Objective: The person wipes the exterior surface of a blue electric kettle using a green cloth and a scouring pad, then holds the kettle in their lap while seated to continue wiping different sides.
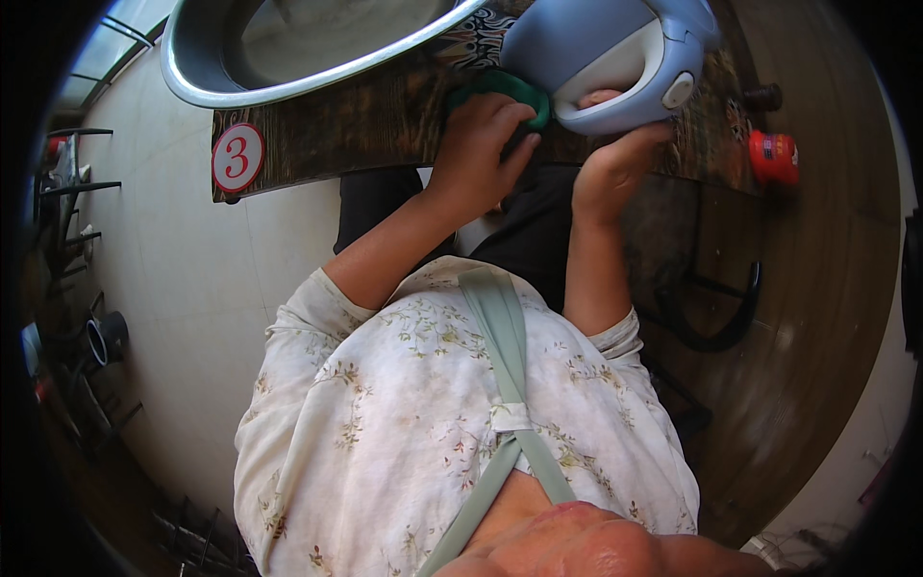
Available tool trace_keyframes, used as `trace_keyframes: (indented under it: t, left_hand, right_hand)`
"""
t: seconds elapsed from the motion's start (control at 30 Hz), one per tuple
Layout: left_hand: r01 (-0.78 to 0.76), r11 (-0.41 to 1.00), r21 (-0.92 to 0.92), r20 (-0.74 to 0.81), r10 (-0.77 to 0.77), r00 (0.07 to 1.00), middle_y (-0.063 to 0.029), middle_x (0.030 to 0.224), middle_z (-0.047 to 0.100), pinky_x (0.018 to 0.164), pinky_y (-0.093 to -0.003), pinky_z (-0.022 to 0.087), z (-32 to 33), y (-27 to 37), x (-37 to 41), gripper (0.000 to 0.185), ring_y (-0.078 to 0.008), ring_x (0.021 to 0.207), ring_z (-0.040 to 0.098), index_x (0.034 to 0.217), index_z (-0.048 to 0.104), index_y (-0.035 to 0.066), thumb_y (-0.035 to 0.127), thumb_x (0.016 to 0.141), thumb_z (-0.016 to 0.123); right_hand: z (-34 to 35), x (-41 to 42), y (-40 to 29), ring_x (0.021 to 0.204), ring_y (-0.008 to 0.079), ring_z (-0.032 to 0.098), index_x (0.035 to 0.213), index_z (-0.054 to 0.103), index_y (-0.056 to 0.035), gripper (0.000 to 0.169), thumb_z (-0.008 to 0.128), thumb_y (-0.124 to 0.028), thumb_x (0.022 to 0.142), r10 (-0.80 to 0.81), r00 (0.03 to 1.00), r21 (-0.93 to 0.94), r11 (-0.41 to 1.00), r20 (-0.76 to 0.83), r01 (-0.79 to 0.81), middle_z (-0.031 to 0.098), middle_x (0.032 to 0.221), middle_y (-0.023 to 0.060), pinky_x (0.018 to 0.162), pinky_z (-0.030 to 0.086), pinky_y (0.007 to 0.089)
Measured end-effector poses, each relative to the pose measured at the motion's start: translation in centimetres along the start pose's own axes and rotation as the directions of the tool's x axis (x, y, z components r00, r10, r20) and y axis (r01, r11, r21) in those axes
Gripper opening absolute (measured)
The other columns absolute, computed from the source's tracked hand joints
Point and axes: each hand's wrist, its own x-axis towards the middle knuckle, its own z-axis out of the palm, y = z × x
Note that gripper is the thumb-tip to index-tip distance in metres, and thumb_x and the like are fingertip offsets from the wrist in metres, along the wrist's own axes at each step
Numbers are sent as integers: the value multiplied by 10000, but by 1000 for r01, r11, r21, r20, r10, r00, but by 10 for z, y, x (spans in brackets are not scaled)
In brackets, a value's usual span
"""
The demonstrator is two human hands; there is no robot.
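My left hand point(479, 148) has its fingers curled on a green item point(532, 101), perhaps a cloth or scrubber. It lies against the side of a pale blue plastic kettle point(577, 50). The kettle's white-lined handle is in the grip of my right hand point(620, 169), and a fingertip shows through the handle opening. Most of my right fingers are hidden by the handle. Beyond my left hand stands a wide metal basin point(317, 79) with cloudy pale liquid in it.
The dark patterned wooden table point(346, 137) bears a round number sticker point(238, 157) at its left corner. A red-labelled jar point(774, 156) and a dark, small cylindrical object point(763, 97) are at the right. Black chair parts point(721, 317) stand right of my legs.
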Motion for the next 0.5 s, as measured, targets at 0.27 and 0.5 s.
trace_keyframes:
  t: [0.27, 0.5]
  left_hand:
    - [-56, 984, 171, -9, 58, 998, -171, 1257, 585, 952, -464, 451, 19, 10, 16, 510, -373, 1125, 573, 1316, 555, 41, 135, 855, 753]
    - [-14, 999, 30, 74, 11, 997, -183, 1176, 626, 938, -469, 461, 2, -6, 11, 345, -387, 1108, 586, 1199, 612, 28, 124, 892, 735]
  right_hand:
    - [5, -11, 14, 948, 167, 589, 1235, 526, -1, 453, 444, -429, 1110, -96, 991, 230, 970, 89, 73, 668, 1036, 81, 929, 457, 319]
    - [-15, 9, 37, 865, 201, 585, 1144, 520, -15, 678, 313, -655, 1062, 89, 996, 363, 928, 7, -85, 638, 877, 88, 892, 479, 357]
